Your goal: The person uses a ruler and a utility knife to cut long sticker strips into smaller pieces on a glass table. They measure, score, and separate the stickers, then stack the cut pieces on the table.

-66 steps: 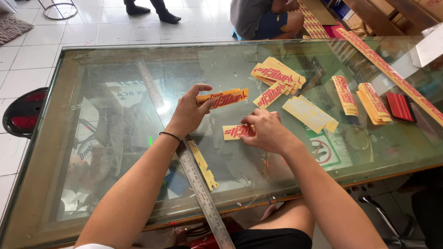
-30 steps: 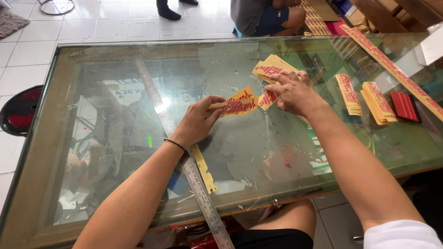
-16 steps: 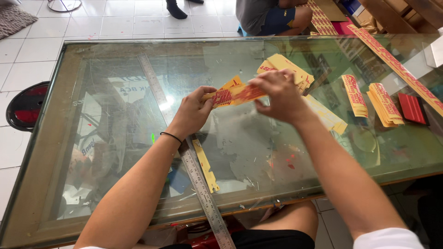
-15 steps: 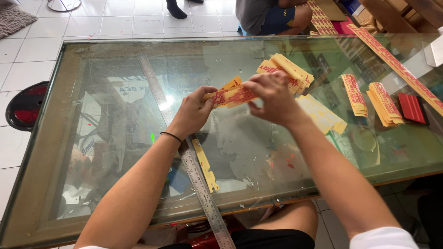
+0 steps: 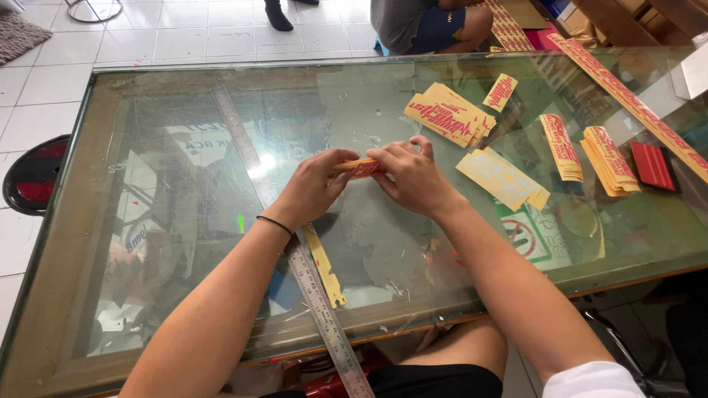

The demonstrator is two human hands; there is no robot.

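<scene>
You are now pinching the small yellow-and-red printed sticker (image 5: 363, 167) between both your left hand (image 5: 313, 186) and right hand (image 5: 413, 177), brought lower and squared up since a moment ago, fingers closed on its edges.

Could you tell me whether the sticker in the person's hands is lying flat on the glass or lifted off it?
Lifted: both hands, left and right, pinch the sticker edge-on just above the glass table.

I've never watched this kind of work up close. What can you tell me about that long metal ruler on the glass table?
The steel ruler is a long, thin, silvery strip with fine graduation marks along its edge. It lies flat on the glass tabletop, running diagonally from the far middle to the near edge, which its end overhangs. The left hand and wrist cross over its middle. A yellow strip lies beside it.
</scene>
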